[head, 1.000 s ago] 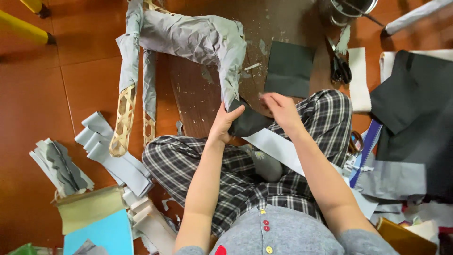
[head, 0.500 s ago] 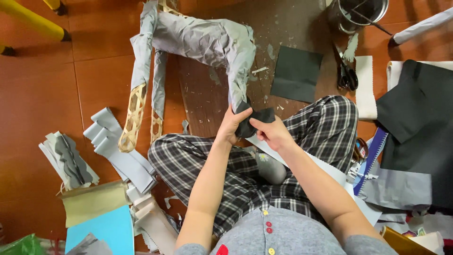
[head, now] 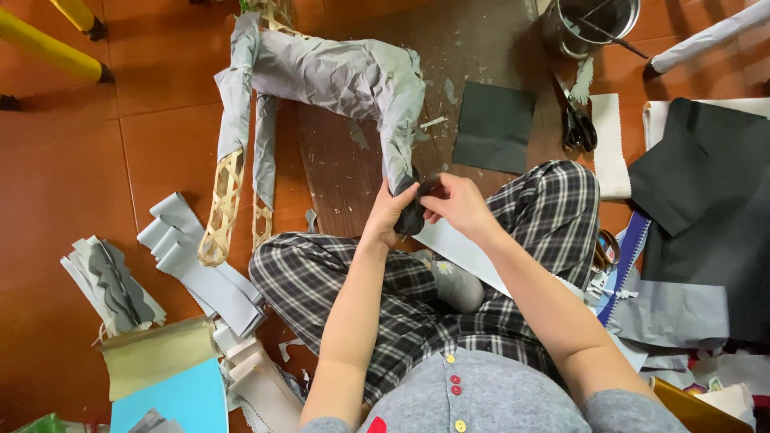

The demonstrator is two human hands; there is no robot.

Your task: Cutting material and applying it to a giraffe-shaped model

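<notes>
On the tiled floor, left hand and right hand are both pinching a black paper piece around the gray paper-covered bamboo frame leg's foot; smoothing it flat seems next.

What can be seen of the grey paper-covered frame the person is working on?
The paper-covered frame is a four-legged shape lying on a dark board on the floor. Crinkled grey paper wraps its body and most of its legs; two legs at the left end in bare woven lattice strips. The left hand grips the tip of one wrapped leg, and the right hand presses a dark piece around that tip.
</notes>
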